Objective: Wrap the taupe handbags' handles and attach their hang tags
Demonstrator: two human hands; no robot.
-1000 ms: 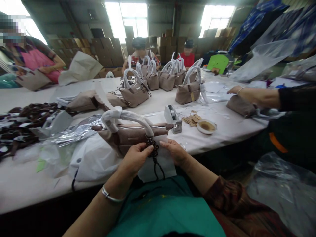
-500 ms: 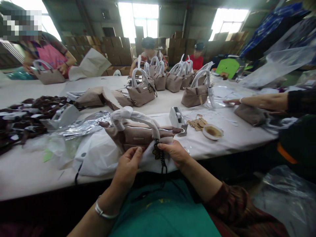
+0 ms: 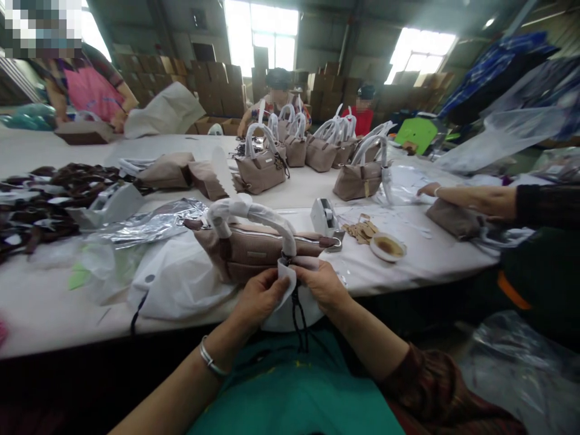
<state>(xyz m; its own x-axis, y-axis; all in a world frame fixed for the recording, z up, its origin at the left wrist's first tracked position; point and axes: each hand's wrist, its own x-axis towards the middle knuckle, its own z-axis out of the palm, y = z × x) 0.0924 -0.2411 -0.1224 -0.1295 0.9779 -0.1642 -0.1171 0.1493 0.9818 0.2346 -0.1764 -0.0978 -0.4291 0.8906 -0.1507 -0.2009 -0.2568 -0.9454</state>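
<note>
Handbag (image 3: pixel 258 251), taupe, lies on its side at the near edge of the white table (image 3: pixel 54 314), right in front of me, resting partly on a white plastic bag (image 3: pixel 176 284). Its handle (image 3: pixel 254 214), wrapped in white foam, arches up over the body. At the base of that handle, on the side nearest me, a dark cord charm (image 3: pixel 296 308) hangs down past the table edge.

I see the left hand (image 3: pixel 260 296) with its fingers pinched together on a piece of white paper (image 3: pixel 287 284) right at the handle base. The right hand (image 3: pixel 321 284) is closed on the same paper from the other side, thumb on top. So the grip sits at the lower near corner of the handbag, not on its body; the bulk of it lies just beyond and to the left of both hands. The cord drops between the two hands.

Noted nearby: a tape dispenser (image 3: pixel 324 220) just past the bag's far end, a small dish (image 3: pixel 387 246) to its right, crumpled silver film (image 3: pixel 149 223) to the left. Further handbags stand upright mid-table (image 3: pixel 263 166). A co-worker's hand (image 3: pixel 453 196) rests on another bag at the right.
</note>
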